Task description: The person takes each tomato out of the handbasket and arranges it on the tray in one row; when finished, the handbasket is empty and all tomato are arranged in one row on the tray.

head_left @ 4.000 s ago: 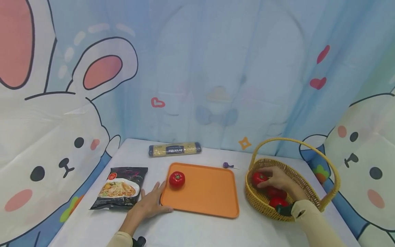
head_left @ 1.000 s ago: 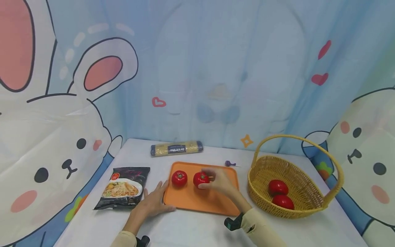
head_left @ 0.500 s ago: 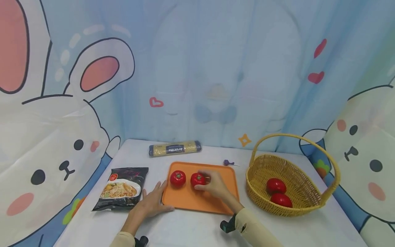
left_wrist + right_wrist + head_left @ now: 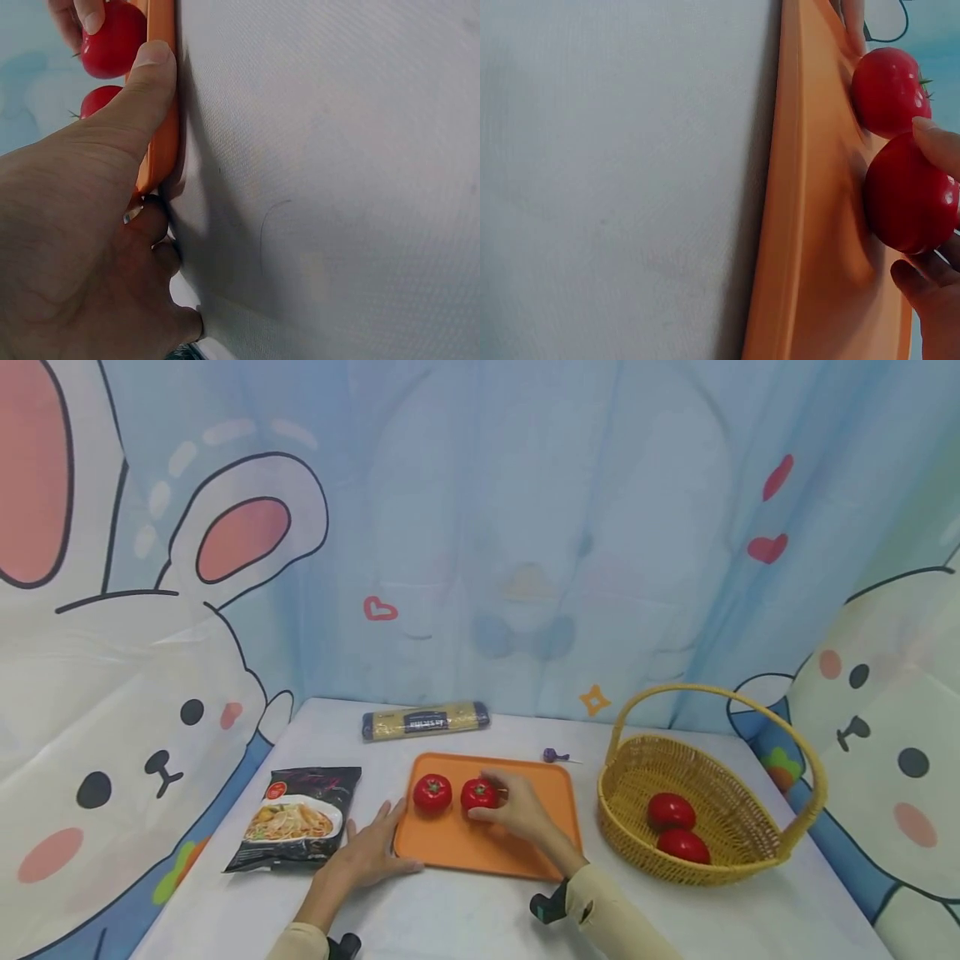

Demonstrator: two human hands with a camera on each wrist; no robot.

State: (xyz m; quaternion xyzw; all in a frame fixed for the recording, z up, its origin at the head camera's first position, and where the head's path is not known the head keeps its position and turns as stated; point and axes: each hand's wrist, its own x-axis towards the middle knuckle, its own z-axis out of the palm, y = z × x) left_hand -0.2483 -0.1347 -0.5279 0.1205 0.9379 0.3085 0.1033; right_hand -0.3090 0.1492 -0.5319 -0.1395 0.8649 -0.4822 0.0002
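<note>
In the head view my right hand [image 4: 519,811] grips a red tomato [image 4: 478,796] on the orange tray [image 4: 517,852]. The right wrist view shows thumb and fingers around that tomato [image 4: 909,196]. Just left of it on the tray sits another tomato [image 4: 432,794], its green stem up. My left hand [image 4: 367,853] rests at the tray's left edge with fingers spread. Its thumb [image 4: 154,56] lies along the tray's near rim in the left wrist view. To the right stands a yellow wicker basket [image 4: 615,827] holding two red rounded things [image 4: 683,846], their kind unclear from here.
A black noodle packet [image 4: 296,818] lies left of the left hand. Behind the tray are a roll-shaped pack of pasta [image 4: 425,722] and a purple lollipop [image 4: 553,755]. The basket's tall handle [image 4: 705,690] arches over it. A printed curtain [image 4: 480,527] closes off the back.
The right hand took a tomato out of the basket and brought it left onto the tray. In the last half second it shifted slightly left toward the other tomato. The left hand stayed put.
</note>
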